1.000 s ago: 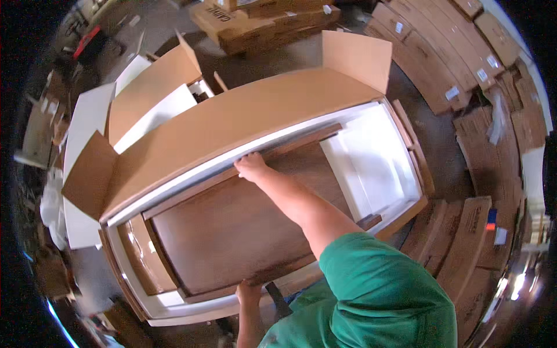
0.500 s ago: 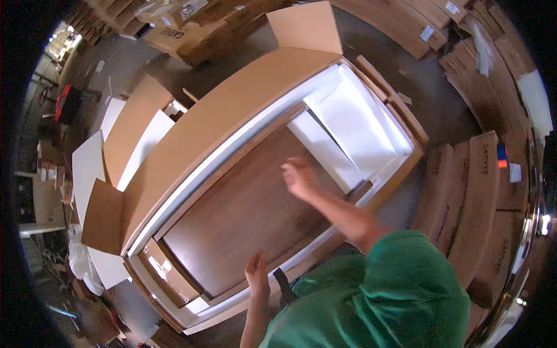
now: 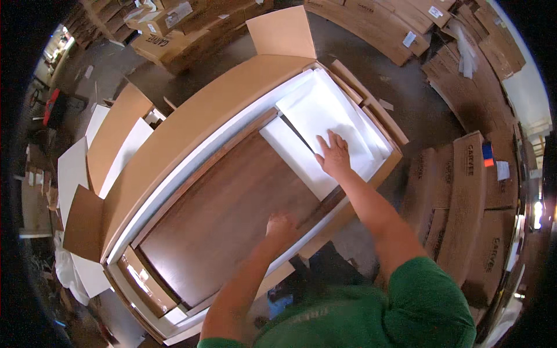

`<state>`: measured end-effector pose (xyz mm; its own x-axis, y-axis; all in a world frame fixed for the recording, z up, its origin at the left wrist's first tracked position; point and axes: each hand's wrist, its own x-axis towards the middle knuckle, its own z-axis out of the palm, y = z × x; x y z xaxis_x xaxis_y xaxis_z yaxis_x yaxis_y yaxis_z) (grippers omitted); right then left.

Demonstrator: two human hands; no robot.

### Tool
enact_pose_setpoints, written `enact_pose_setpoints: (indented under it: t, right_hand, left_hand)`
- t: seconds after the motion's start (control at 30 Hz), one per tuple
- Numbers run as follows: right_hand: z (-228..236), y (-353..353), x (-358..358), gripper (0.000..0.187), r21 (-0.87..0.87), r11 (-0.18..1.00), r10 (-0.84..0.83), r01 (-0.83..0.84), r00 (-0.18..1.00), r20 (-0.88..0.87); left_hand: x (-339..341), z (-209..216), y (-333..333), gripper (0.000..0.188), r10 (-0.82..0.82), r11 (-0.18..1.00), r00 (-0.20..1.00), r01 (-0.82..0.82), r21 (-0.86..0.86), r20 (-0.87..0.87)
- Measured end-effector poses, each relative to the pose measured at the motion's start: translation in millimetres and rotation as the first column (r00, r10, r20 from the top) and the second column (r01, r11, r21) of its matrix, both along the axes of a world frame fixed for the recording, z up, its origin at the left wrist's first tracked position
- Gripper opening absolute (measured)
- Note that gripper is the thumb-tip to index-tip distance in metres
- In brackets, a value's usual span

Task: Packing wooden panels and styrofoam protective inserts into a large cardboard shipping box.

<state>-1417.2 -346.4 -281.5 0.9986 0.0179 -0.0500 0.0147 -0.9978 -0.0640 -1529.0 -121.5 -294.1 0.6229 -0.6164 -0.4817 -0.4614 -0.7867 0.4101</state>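
Note:
A large open cardboard box [image 3: 191, 142] lies in front of me, lined with white foam. Inside it sits a dark brown wooden panel [image 3: 226, 203] with a raised frame edge. White foam sheets [image 3: 313, 104] cover the box's right end, beside the panel. My right hand [image 3: 335, 153] is open on these sheets, its fingers spread. Over the panel's near edge is my left hand [image 3: 281, 227], nearest the wood. Its fingers are blurred and partly hidden, and whether it touches the panel is unclear.
At the box's left end is a cardboard insert [image 3: 148, 281]. Raised flaps [image 3: 284, 33] stand at the far corner. Long cartons [image 3: 464, 191] are stacked to my right, and more cartons [image 3: 174, 40] stand beyond the box. White foam boards [image 3: 72, 174] lean at the left.
My right hand has moved right, from over the wooden panel onto the white foam sheets, and its fingers have spread. My left hand has reached farther forward over the panel. The view has shifted.

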Motion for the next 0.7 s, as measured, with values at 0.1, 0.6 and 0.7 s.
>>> enact_pose_setpoints:
  t: [0.1,0.6,0.7]
  right_hand:
    - [3,12,29,0.066,0.032,0.990,0.134,-0.137,0.985,0.105]
    - [-59,-81,109,0.082,0.197,0.825,0.562,-0.529,0.803,-0.199]
    - [-64,-86,107,0.083,0.200,0.832,0.550,-0.517,0.816,-0.179]
  left_hand:
    - [16,-12,-25,0.029,0.000,1.000,0.991,0.004,-0.029,0.131]
    - [82,11,-118,0.036,-0.159,0.985,0.982,0.165,0.051,-0.106]
    - [70,1,-128,0.043,-0.110,0.994,0.961,0.100,-0.051,-0.254]
